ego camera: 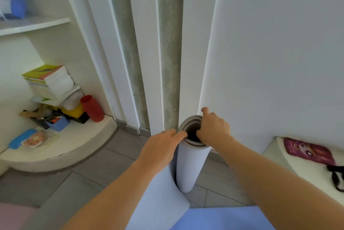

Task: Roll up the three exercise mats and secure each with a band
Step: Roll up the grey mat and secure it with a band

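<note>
The grey mat (188, 166) stands on end on the floor (93, 170), mostly rolled, with one flap loose. At its top, the right hand (214, 129) hooks inside and the left hand (160, 147) grips the rim. Next, I think, wind the flap tight, then put on a band.

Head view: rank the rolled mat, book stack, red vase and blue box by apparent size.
1. rolled mat, though it is nearest the camera.
2. book stack.
3. red vase and blue box look alike; unranked.
</note>
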Available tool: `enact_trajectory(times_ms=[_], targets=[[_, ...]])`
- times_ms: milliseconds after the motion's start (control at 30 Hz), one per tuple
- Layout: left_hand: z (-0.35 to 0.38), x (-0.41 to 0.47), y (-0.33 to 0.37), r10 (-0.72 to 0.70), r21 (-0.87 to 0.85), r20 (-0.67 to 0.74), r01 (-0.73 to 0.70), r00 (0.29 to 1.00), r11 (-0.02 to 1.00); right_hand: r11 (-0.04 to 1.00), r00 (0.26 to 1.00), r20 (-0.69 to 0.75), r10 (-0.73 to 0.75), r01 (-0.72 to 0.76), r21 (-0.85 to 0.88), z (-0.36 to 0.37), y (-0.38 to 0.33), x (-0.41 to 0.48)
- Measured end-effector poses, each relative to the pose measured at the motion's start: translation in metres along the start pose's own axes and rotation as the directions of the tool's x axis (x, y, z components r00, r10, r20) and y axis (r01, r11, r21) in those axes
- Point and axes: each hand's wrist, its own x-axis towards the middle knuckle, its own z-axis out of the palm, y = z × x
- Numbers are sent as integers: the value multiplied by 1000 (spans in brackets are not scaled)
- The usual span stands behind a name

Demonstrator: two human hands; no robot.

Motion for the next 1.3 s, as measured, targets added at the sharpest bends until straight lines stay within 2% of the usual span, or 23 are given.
enact_trajectory(times_ms=[67,100,167,200,233,300,333,400,467,533,667,867,933,1133,1233,1300], targets=[[8,-4,-7,103,-16,-11,-103,995,995,977,979,-17,-202,201,-68,3,6,-4],[10,-4,-7,156,-5,6,-156,988,988,930,937,-10,-350,346,-120,3,9,-7],[11,-3,-6,263,-8,15,-262,965,965,751,783,78,-617,615,-241,-1,15,-10],[9,-2,-5,314,4,14,-314,949,949,680,731,138,-669,676,-285,-6,17,-11],[13,-1,-6,345,22,11,-345,939,938,648,716,191,-672,692,-318,-10,18,-11],[14,2,-5,365,29,13,-365,931,931,648,737,238,-632,672,-358,-16,15,-13],[14,3,-4,332,4,18,-332,943,943,666,756,236,-610,651,-364,-16,13,-15],[6,7,3,145,-131,52,-137,988,982,714,798,199,-569,599,-362,-10,13,-15],[3,6,4,-79,-317,61,94,995,944,769,848,162,-504,527,-363,-7,16,-13],[3,7,3,-157,-319,87,177,984,931,834,899,125,-419,436,-338,-10,23,-11],[-2,13,1,-275,-143,212,308,938,940,917,956,73,-283,292,-273,-9,34,-13],[-1,18,54,-231,-114,213,259,949,959,999,999,-32,-4,3,-53,-10,53,-16],[4,19,61,-246,-157,200,279,948,947,999,998,-39,44,-44,1,-10,59,-21],[8,31,81,-314,-290,291,396,904,871,990,987,-83,137,-134,39,-8,60,-26],[10,37,76,-270,-337,315,373,910,865,984,986,-12,165,-164,75,-11,69,-27],[7,39,66,-187,-343,334,304,924,889,992,989,102,104,-111,66,-18,77,-29]])
